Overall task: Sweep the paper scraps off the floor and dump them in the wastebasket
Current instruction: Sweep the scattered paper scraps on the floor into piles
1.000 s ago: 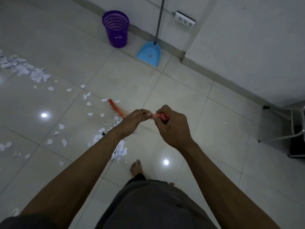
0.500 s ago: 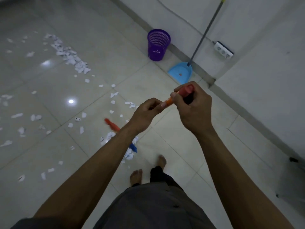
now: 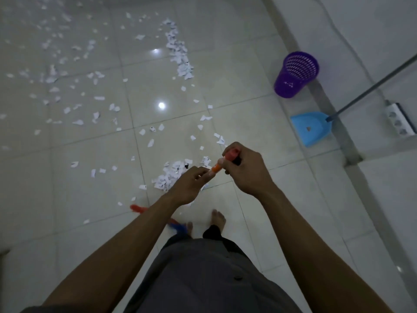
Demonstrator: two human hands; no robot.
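Note:
Both my hands hold an orange broom handle (image 3: 228, 159) with a red cap at its top. My right hand (image 3: 246, 170) grips the upper end. Just below it, my left hand (image 3: 189, 185) grips the handle. The broom's red and blue head (image 3: 178, 225) shows low on the floor near my feet, mostly hidden by my left forearm. White paper scraps (image 3: 168, 177) lie in a small heap in front of my left hand. A long band of scraps (image 3: 179, 55) runs further away, with several more scattered to the left. The purple wastebasket (image 3: 294, 74) stands by the wall at right.
A blue dustpan (image 3: 311, 127) with a long grey handle leans against the wall right of the basket. A white power strip (image 3: 400, 119) lies beside it. My bare feet (image 3: 217, 219) stand on the glossy tiled floor. The wall's base runs along the right.
The view swung left, so the basket and dustpan shifted right. The broom head drew back from the scraps toward my feet. Both hands kept their grip on the handle.

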